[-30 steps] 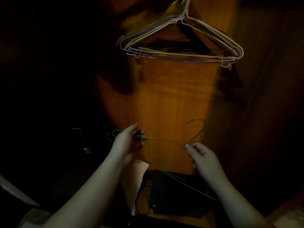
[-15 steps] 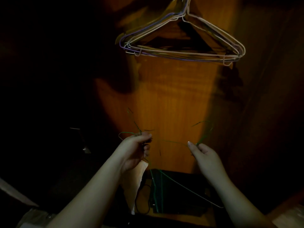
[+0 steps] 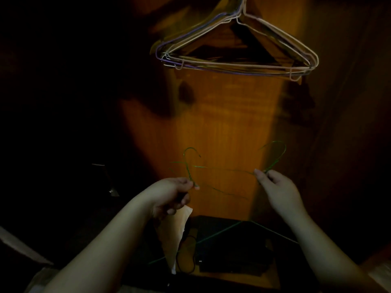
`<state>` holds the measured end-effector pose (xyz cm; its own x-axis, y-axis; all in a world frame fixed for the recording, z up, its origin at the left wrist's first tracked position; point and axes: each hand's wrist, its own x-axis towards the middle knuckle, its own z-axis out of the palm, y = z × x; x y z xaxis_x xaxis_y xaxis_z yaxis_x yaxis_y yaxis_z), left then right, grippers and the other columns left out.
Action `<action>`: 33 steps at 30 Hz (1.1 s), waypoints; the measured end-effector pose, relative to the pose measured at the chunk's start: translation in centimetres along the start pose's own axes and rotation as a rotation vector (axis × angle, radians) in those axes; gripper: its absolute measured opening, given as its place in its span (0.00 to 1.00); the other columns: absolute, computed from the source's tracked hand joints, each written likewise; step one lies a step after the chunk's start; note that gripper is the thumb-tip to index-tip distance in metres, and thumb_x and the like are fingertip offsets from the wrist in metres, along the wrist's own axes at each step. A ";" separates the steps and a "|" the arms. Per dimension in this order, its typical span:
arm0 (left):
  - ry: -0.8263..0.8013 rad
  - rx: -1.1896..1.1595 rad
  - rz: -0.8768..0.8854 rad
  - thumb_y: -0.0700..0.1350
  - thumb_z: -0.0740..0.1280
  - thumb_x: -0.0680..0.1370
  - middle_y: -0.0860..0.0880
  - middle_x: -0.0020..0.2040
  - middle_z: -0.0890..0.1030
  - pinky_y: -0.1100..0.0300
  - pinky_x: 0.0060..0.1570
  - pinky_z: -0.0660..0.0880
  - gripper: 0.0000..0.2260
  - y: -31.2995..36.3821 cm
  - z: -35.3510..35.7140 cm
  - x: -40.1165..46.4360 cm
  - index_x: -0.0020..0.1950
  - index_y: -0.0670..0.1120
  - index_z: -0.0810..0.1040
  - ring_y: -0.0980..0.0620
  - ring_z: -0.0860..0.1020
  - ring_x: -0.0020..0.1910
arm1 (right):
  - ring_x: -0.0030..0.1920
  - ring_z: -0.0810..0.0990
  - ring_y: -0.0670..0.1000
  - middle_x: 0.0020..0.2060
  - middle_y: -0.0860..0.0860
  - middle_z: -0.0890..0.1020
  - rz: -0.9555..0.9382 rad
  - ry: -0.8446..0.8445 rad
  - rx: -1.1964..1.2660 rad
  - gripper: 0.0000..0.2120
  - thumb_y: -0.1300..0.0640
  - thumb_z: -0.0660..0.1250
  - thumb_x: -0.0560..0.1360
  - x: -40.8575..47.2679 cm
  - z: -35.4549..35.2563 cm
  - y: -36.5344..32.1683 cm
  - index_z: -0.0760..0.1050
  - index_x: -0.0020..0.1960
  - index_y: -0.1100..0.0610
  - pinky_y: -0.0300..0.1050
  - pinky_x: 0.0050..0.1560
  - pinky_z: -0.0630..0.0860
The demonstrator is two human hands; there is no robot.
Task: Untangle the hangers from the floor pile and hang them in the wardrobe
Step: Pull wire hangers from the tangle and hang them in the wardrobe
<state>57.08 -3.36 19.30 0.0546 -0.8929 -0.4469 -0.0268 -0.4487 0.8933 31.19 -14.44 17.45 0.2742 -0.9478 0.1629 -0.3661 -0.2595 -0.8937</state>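
Left hand point(image 3: 173, 193) pinched neck of one green hanger point(image 3: 188, 166); right hand point(image 3: 275, 187) pinched neck of second green hanger point(image 3: 275, 153), both before wardrobe back point(image 3: 222, 123). Lower wires seemingly crossed in gloom. Best: draw apart slowly, rotate one to slip free. Hung hangers point(image 3: 234, 60) waited above.

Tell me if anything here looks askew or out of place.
The two green wire hangers look crossed. The left hand pinches one hanger's neck, the right hand the other's, and their thin wires overlap between the hands. The pale hangers above hang bunched but orderly.
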 end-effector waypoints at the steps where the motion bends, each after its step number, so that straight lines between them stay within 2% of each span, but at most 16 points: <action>1: 0.003 0.093 -0.002 0.48 0.57 0.84 0.48 0.32 0.71 0.63 0.21 0.60 0.13 0.1 -0.2 0.0 0.61 0.43 0.76 0.54 0.65 0.23 | 0.25 0.65 0.46 0.25 0.51 0.66 -0.015 -0.004 -0.011 0.20 0.46 0.65 0.78 0.3 -0.2 -0.3 0.69 0.31 0.55 0.45 0.32 0.61; 4: -0.039 0.291 -0.009 0.49 0.58 0.83 0.49 0.31 0.72 0.54 0.39 0.66 0.13 0.9 -0.1 0.2 0.58 0.45 0.80 0.46 0.67 0.32 | 0.24 0.64 0.44 0.25 0.50 0.65 -0.049 0.005 -0.030 0.20 0.48 0.65 0.78 1.1 -0.8 -1.3 0.69 0.31 0.56 0.45 0.31 0.60; 6: -0.025 0.414 -0.049 0.47 0.57 0.84 0.44 0.33 0.73 0.52 0.44 0.69 0.14 1.4 -0.3 0.2 0.60 0.43 0.79 0.43 0.70 0.36 | 0.23 0.64 0.44 0.24 0.49 0.65 -0.056 0.014 -0.062 0.20 0.47 0.65 0.78 1.7 -1.5 -1.9 0.69 0.31 0.55 0.45 0.29 0.60; 8: -0.012 0.523 -0.064 0.48 0.60 0.83 0.38 0.45 0.81 0.49 0.55 0.75 0.12 1.3 -1.1 0.3 0.56 0.47 0.82 0.41 0.79 0.46 | 0.24 0.64 0.45 0.25 0.50 0.65 -0.050 0.010 -0.103 0.19 0.46 0.64 0.78 2.2 -2.2 -2.3 0.70 0.32 0.54 0.43 0.28 0.60; 9: -0.011 0.565 -0.068 0.49 0.61 0.82 0.40 0.51 0.83 0.45 0.61 0.75 0.12 1.3 -1.7 0.1 0.53 0.49 0.84 0.42 0.80 0.52 | 0.26 0.65 0.47 0.26 0.51 0.65 -0.046 0.002 -0.119 0.19 0.46 0.64 0.79 2.4 -2.6 -2.5 0.70 0.32 0.54 0.44 0.29 0.60; 12: -0.005 0.616 -0.067 0.48 0.63 0.81 0.48 0.52 0.84 0.42 0.65 0.72 0.11 1.5 -3.0 -0.5 0.49 0.51 0.85 0.47 0.81 0.55 | 0.29 0.67 0.52 0.29 0.55 0.68 -0.037 -0.018 -0.164 0.18 0.44 0.62 0.79 3.0 -3.9 -3.1 0.72 0.35 0.54 0.46 0.32 0.62; 15: -0.005 0.650 0.025 0.45 0.62 0.82 0.50 0.52 0.84 0.47 0.67 0.69 0.10 2.9 -3.4 -1.4 0.49 0.50 0.84 0.50 0.80 0.55 | 0.35 0.73 0.60 0.34 0.61 0.74 -0.068 -0.021 -0.240 0.17 0.43 0.60 0.79 3.8 -5.7 -4.2 0.75 0.42 0.55 0.51 0.36 0.68; 18: 0.048 0.614 0.156 0.48 0.65 0.80 0.46 0.52 0.84 0.50 0.62 0.70 0.09 4.7 -4.3 -2.4 0.49 0.49 0.85 0.48 0.80 0.52 | 0.45 0.78 0.63 0.43 0.63 0.79 -0.136 0.023 -0.313 0.17 0.46 0.60 0.80 5.2 -7.9 -5.8 0.76 0.51 0.60 0.55 0.45 0.74; 20: 0.077 0.544 0.234 0.51 0.66 0.75 0.39 0.49 0.82 0.49 0.54 0.71 0.10 6.1 -4.8 -3.2 0.47 0.49 0.85 0.44 0.76 0.47 | 0.41 0.76 0.60 0.40 0.58 0.78 -0.188 0.036 -0.368 0.14 0.47 0.60 0.80 6.1 -9.5 -7.5 0.74 0.50 0.58 0.50 0.40 0.71; 22: 0.108 0.499 0.295 0.50 0.67 0.74 0.37 0.46 0.78 0.51 0.49 0.68 0.09 7.3 -5.1 -3.7 0.47 0.49 0.85 0.45 0.73 0.44 | 0.37 0.73 0.54 0.36 0.54 0.75 -0.244 0.060 -0.414 0.12 0.47 0.59 0.81 7.0 -11.1 -9.6 0.73 0.49 0.56 0.46 0.36 0.67; 25: 0.138 0.471 0.380 0.42 0.64 0.81 0.45 0.33 0.72 0.62 0.34 0.65 0.09 9.4 -5.1 -4.2 0.45 0.43 0.84 0.49 0.68 0.32 | 0.36 0.72 0.50 0.37 0.53 0.75 -0.355 0.119 -0.461 0.10 0.49 0.59 0.81 8.1 -13.1 -12.8 0.74 0.51 0.54 0.46 0.37 0.66; 27: 0.171 0.441 0.428 0.39 0.62 0.81 0.49 0.29 0.68 0.66 0.27 0.61 0.10 10.8 -4.8 -4.5 0.47 0.39 0.82 0.55 0.65 0.27 | 0.35 0.72 0.51 0.38 0.54 0.76 -0.420 0.153 -0.483 0.09 0.49 0.58 0.82 9.0 -14.1 -14.9 0.74 0.51 0.52 0.48 0.36 0.66; 30: 0.216 0.392 0.492 0.38 0.62 0.81 0.50 0.27 0.66 0.67 0.24 0.59 0.10 12.7 -4.7 -4.9 0.46 0.38 0.81 0.57 0.63 0.25 | 0.34 0.73 0.51 0.38 0.53 0.78 -0.482 0.182 -0.513 0.10 0.48 0.57 0.82 11.0 -14.6 -17.8 0.75 0.50 0.51 0.47 0.33 0.66; 33: 0.253 0.355 0.558 0.42 0.68 0.77 0.49 0.28 0.67 0.67 0.25 0.59 0.08 14.8 -5.0 -5.5 0.41 0.42 0.83 0.56 0.64 0.26 | 0.39 0.78 0.56 0.39 0.55 0.80 -0.527 0.206 -0.525 0.13 0.47 0.58 0.82 13.4 -14.4 -20.2 0.76 0.51 0.54 0.49 0.38 0.72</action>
<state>61.39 -4.93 35.22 0.1667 -0.9766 0.1361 -0.4400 0.0499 0.8966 29.46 -24.56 43.65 0.3770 -0.6763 0.6329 -0.6209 -0.6916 -0.3692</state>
